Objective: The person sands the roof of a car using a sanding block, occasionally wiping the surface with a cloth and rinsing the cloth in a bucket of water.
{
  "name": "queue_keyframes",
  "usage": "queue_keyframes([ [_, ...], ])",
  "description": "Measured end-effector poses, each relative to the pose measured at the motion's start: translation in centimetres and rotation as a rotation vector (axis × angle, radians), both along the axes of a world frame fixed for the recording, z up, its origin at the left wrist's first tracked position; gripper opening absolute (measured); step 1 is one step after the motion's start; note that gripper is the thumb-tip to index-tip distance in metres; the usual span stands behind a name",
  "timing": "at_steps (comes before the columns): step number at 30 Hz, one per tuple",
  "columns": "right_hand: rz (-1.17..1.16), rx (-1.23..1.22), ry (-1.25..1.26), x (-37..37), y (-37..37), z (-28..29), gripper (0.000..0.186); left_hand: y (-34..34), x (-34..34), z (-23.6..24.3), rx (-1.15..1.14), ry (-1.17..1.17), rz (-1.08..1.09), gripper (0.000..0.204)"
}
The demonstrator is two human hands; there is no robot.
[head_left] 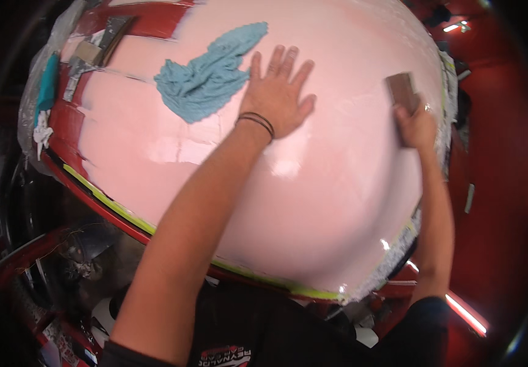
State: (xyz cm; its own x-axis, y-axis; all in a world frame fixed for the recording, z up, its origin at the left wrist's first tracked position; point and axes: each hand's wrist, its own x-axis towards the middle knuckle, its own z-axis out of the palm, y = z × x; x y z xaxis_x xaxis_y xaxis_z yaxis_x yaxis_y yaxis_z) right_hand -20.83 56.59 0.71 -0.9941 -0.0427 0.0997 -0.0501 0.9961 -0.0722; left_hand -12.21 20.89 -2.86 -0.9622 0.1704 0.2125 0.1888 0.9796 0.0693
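Observation:
My left hand [279, 92] lies flat on a large, glossy pink-coated car panel [313, 183], with its fingers spread. Just left of those fingers, a crumpled blue cloth [206, 73] rests on the panel. Over at the panel's right side, my right hand [417, 125] grips a brown sanding block [402, 92]. The block is against the pink surface, and its lower end is covered by my fingers.
Yellow-green masking tape [108, 199] runs along the near edge. Tools like scrapers [96, 52] and a teal object [47, 85] lie at the far left, by clear plastic sheeting [28, 110]. A red car surface [496, 183] stands at the right.

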Motion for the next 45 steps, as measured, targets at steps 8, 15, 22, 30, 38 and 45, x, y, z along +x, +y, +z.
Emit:
queue_keyframes([
  [8,0.093,-0.064,0.009,-8.3,5.1,0.3,0.071,1.1,-0.9,0.6,0.091,-0.018,-0.055,0.072],
  [15,0.171,-0.142,-0.276,15.7,-4.1,2.1,0.079,0.3,-0.4,0.5,0.075,-0.070,-0.020,0.073],
  [22,0.015,-0.028,0.027,-12.3,9.4,-0.9,0.072,0.2,-0.4,1.0,0.099,-0.037,-0.063,0.073],
  [30,-0.047,0.036,-0.077,-8.5,9.5,-1.2,0.069,0.7,-0.6,0.5,0.080,-0.065,-0.036,0.072],
  [38,0.085,0.001,-0.189,14.5,1.2,1.1,0.059,0.4,-0.3,0.1,0.000,-0.026,-0.004,0.071],
  [45,-0.202,0.216,0.043,-9.8,17.3,-1.1,0.082,1.7,-0.8,0.2,0.067,0.052,-0.069,0.068],
])
